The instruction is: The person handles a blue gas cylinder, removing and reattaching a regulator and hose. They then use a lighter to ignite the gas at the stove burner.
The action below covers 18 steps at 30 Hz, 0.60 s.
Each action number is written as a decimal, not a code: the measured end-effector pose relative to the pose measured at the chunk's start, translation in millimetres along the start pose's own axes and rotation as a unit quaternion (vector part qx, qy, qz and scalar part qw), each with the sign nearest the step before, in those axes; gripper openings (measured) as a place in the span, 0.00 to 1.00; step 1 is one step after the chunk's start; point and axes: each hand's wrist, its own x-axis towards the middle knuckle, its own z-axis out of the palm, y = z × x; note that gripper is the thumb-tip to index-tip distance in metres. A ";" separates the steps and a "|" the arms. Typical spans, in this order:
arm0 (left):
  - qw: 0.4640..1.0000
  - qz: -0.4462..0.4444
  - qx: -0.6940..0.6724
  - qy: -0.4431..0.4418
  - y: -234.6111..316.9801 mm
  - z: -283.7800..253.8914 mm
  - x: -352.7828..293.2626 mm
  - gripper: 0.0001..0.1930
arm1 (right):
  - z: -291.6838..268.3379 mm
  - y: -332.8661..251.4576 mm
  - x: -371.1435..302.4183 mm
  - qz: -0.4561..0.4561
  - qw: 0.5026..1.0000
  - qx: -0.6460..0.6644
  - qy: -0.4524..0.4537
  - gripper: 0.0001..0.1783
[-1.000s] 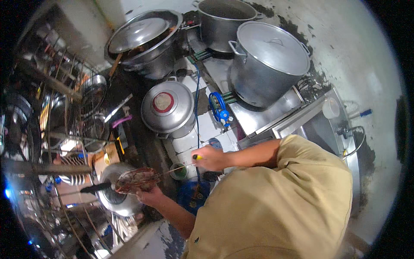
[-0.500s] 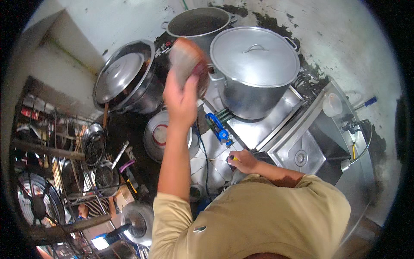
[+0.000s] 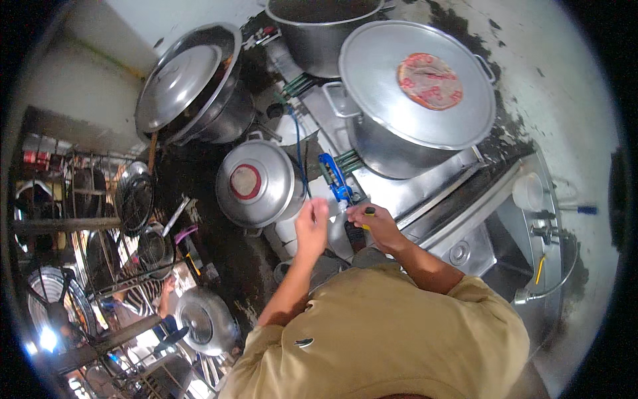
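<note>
My right hand point(image 3: 376, 227) is closed around a slim tool with a yellow-and-black handle point(image 3: 369, 213); I cannot make out its kind. My left hand point(image 3: 311, 229) is raised beside it, smeared by motion, so its finger position is unclear. Just ahead of both hands is a blue metal fitting point(image 3: 335, 179) joined to green pipes point(image 3: 347, 160). A round, flat cloth pad with red marks point(image 3: 430, 81) lies on the lid of the large metal pot point(image 3: 372, 70), covering its handle.
Left of the hands stands a smaller lidded pot point(image 3: 256, 183) with a red-rimmed disc on top. Farther left is a big pot with a tilted lid point(image 3: 183, 90). A steel sink point(image 3: 488, 246) lies to the right, and a wire rack point(image 3: 73, 226) with cookware fills the left side.
My left hand has let go of the cloth pad, now on the large pot's lid, and has come down near my right hand. My right hand still grips the tool.
</note>
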 end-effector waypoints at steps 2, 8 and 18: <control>0.999 -0.021 0.031 -0.015 -32.4 -6.7 -34.7 0.12 | 18.9 8.3 24.3 0.003 0.999 0.031 -0.041 0.12; 0.995 0.052 0.037 0.072 -52.3 -46.4 -17.9 0.13 | 87.5 36.4 83.3 0.125 0.970 0.132 -0.161 0.05; 0.995 0.030 -0.055 0.080 -104.4 -112.8 15.1 0.16 | 180.1 51.3 149.7 0.075 0.974 -0.093 -0.194 0.06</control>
